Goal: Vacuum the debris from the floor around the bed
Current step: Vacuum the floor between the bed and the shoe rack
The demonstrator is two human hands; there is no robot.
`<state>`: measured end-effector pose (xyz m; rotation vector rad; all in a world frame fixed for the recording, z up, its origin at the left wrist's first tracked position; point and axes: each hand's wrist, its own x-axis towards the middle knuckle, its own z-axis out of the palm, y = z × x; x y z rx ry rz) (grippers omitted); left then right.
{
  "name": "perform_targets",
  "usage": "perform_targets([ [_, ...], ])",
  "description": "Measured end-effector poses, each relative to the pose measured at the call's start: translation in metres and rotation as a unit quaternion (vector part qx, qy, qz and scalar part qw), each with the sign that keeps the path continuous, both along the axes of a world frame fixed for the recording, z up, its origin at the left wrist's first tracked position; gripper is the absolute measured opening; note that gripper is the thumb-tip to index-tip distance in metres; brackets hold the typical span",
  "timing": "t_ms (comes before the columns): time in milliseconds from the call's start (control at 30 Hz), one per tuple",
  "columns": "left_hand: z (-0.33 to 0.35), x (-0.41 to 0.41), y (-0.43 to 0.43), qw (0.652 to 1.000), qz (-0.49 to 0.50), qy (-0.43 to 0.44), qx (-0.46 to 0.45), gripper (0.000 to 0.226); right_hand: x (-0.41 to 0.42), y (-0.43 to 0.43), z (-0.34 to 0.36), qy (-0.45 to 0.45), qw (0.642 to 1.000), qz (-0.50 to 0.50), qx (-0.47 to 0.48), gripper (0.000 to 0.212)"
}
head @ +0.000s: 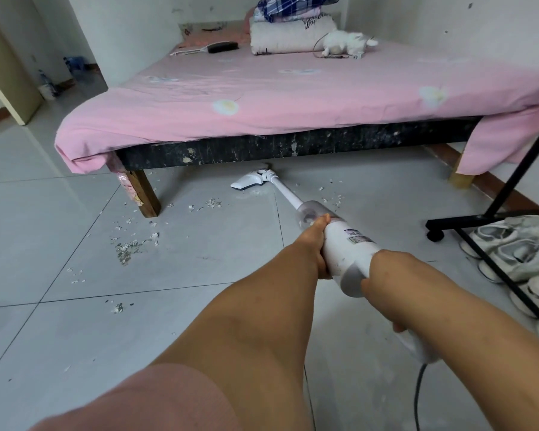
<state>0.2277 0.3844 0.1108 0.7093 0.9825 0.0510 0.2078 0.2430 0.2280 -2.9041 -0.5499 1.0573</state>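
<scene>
Debris (128, 247): pale crumbs strewn over grey tiled floor (59, 213) beside bed (262, 98) leg, well ahead of both hands.
Vacuum (349, 247): head on floor at bed's edge.
Left hand (316, 244): fingers wrapped round vacuum body.
Right hand (389, 275): clamped on rear handle.

Present were one bed (293, 88), one vacuum (349, 244), one left hand (319, 244), one right hand (385, 272), one brush (221, 47), one plush toy (343, 42), one rack (512, 179).

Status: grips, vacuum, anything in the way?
Left grip and right grip both wrapped round vacuum. Floor head at bed edge; debris to its left uncollected. Bed leg near that debris; rack base right.
</scene>
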Motion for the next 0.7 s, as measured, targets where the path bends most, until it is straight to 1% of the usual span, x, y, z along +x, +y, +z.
perform_targets([
  [133, 0.001, 0.006, -0.007, 1.000, -0.017, -0.002, 0.007, 0.055, 0.001, -0.005, 0.002, 0.008, 0.999, -0.036, -0.004, 0.031],
  [233, 0.001, 0.007, -0.006, 1.000, -0.019, -0.008, 0.006, 0.052, 0.002, -0.003, 0.001, 0.030, 0.998, -0.056, -0.010, 0.032],
  [333, -0.001, 0.006, -0.002, 1.000, -0.016, -0.011, 0.007, 0.052, 0.002, 0.001, -0.004, 0.043, 0.997, -0.052, -0.034, 0.032],
  [400, -0.002, 0.004, 0.002, 1.000, -0.013, -0.010, 0.010, 0.053, 0.003, 0.005, -0.007, 0.049, 0.996, -0.045, -0.051, 0.027],
  [500, -0.003, 0.002, 0.009, 1.000, -0.005, 0.002, 0.014, 0.057, 0.000, 0.012, -0.006, 0.055, 0.996, -0.041, -0.065, 0.012],
  [533, -0.004, 0.002, 0.013, 1.000, -0.003, 0.003, 0.013, 0.056, 0.000, 0.015, -0.004, 0.061, 0.995, -0.046, -0.063, 0.009],
  [700, -0.007, 0.005, 0.028, 1.000, 0.019, -0.002, 0.006, 0.052, -0.001, 0.029, 0.003, 0.050, 0.997, -0.035, -0.043, 0.015],
])
